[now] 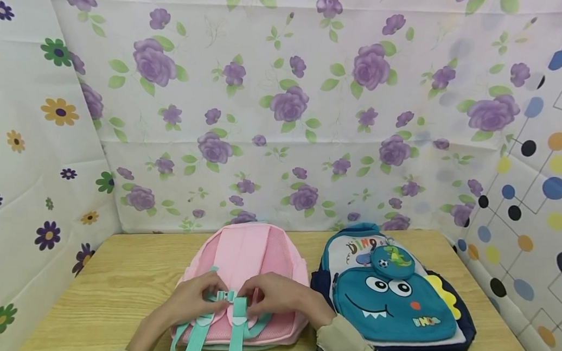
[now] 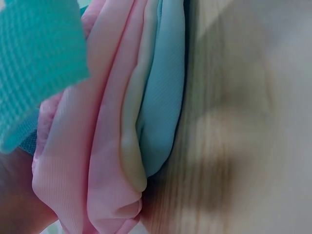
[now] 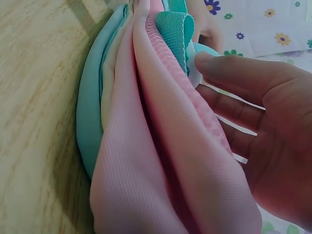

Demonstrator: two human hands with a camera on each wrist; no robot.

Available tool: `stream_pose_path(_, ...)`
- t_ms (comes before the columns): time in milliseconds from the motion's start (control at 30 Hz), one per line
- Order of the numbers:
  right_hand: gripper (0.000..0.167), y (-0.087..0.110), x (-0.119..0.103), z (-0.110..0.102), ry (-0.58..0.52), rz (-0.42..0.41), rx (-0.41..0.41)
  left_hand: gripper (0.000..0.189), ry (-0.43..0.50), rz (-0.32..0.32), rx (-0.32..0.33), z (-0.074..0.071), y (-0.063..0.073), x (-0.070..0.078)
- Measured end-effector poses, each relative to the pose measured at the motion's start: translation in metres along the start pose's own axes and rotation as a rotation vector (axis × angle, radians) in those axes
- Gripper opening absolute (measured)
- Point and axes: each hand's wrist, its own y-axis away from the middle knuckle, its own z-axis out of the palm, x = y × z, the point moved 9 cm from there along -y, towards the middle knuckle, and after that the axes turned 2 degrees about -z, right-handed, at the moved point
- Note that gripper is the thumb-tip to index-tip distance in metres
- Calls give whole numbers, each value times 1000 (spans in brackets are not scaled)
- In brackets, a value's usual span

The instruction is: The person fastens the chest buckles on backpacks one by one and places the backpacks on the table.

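A pink backpack (image 1: 243, 246) lies on the table with its mesh back panel up and its teal shoulder straps (image 1: 196, 341) toward me. Over its lower half, my left hand (image 1: 191, 298) pinches one end of a light teal buckle (image 1: 225, 295) between thumb and fingertips. From the other side my right hand (image 1: 275, 295) pinches the buckle's other end beside an upright teal webbing strap (image 1: 240, 306). The right wrist view shows its thumb (image 3: 226, 68) at the teal webbing, close over the pink mesh. Fingers partly hide the buckle, and the two hands are close together.
To the right lies a teal and navy dinosaur backpack (image 1: 394, 308) with a round pouch (image 1: 392, 261) on its front; my right forearm passes its near left corner. Flowered cloth (image 1: 286, 105) hangs behind the wooden table (image 1: 106, 288), with printed cloths at both sides.
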Motion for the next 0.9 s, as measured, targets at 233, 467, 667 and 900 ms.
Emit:
stream_pose_path(233,22,0,-1,-1,5,-18,14,19,14,-7,7,0,2,-3)
stream_pose_path(467,21,-1,-2,-2,15,-21,14,20,25,0,20,0,1,-3)
stream_pose_path(667,19,-2,-1,-2,101,-44,14,21,20,-12,23,-1,2,-5)
stream_pose_path(900,20,-7,0,-1,146,-63,43,19,29,8,30,-1,1,-3)
